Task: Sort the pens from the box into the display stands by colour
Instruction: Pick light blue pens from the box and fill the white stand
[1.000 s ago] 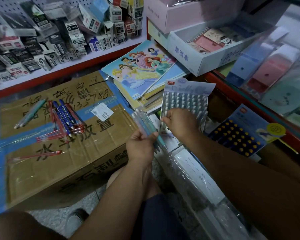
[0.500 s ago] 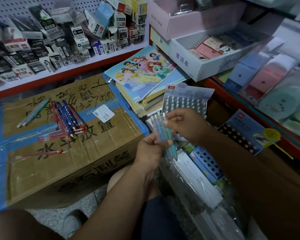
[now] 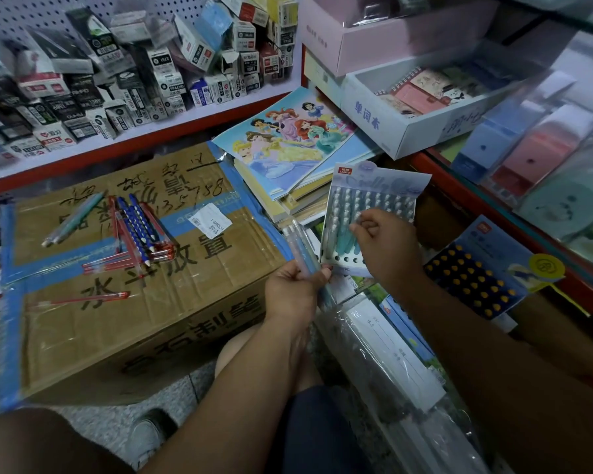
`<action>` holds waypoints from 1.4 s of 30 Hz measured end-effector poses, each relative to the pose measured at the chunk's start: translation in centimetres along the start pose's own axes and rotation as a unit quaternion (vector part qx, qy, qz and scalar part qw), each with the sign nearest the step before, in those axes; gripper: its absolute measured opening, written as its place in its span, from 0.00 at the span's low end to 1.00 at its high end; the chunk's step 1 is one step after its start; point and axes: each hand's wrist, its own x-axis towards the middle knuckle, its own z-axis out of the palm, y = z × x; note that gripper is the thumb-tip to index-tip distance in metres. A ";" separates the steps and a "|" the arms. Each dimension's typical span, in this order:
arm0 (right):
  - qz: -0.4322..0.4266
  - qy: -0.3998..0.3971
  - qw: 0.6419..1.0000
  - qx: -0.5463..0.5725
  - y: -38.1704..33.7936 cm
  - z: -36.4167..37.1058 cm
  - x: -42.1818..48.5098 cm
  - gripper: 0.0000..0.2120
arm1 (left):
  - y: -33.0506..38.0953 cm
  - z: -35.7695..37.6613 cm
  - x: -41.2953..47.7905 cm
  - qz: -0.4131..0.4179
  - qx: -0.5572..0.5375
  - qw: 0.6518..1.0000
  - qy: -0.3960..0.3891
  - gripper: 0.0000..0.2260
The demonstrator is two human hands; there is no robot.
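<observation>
At centre frame the left hand [image 3: 293, 295] grips a bunch of pale blue pens [image 3: 302, 249], fingers closed around them. Just right of it, the right hand [image 3: 386, 249] curls its fingers over teal pens [image 3: 343, 241] standing in the stand [image 3: 374, 186]; whether they pinch one I cannot tell. Loose pens [image 3: 134, 230] lie on the box [image 3: 151, 319] at left.

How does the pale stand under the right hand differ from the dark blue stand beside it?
The pale stand holds white-and-teal pens, with empty holes along its near edge; the dark blue stand shows yellow pen tops. The right hand is at the pale stand; nothing touches the dark blue stand. Both are holed card stands.
</observation>
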 end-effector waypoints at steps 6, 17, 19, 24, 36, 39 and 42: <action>0.003 -0.038 0.999 -0.032 0.8 1.3 -0.3 0.06 | 0.0 0.1 0.1 0.004 0.002 1.000 -0.003 0.07; 0.047 -0.112 0.987 -0.106 1.8 2.3 -0.1 0.08 | -0.5 0.4 0.4 0.016 0.038 0.999 -0.007 0.06; 0.064 -0.122 0.984 -0.112 1.5 1.5 0.0 0.07 | -0.6 0.4 0.5 0.018 0.048 0.999 -0.004 0.07; 0.117 -0.122 0.973 0.160 -1.8 -1.8 -1.1 0.06 | -0.4 0.3 0.0 0.015 0.035 0.996 -0.087 0.10; 0.044 -0.003 0.994 0.102 -0.2 -3.3 -0.8 0.06 | -1.0 0.5 0.4 0.030 0.072 0.997 0.003 0.03; 0.017 0.018 0.999 0.044 0.5 -2.2 -0.6 0.09 | -1.1 0.6 0.6 0.033 0.068 0.997 0.008 0.03; 0.005 0.012 1.000 0.020 0.9 -1.0 -0.5 0.08 | -1.2 0.6 0.7 0.038 0.070 0.997 0.005 0.03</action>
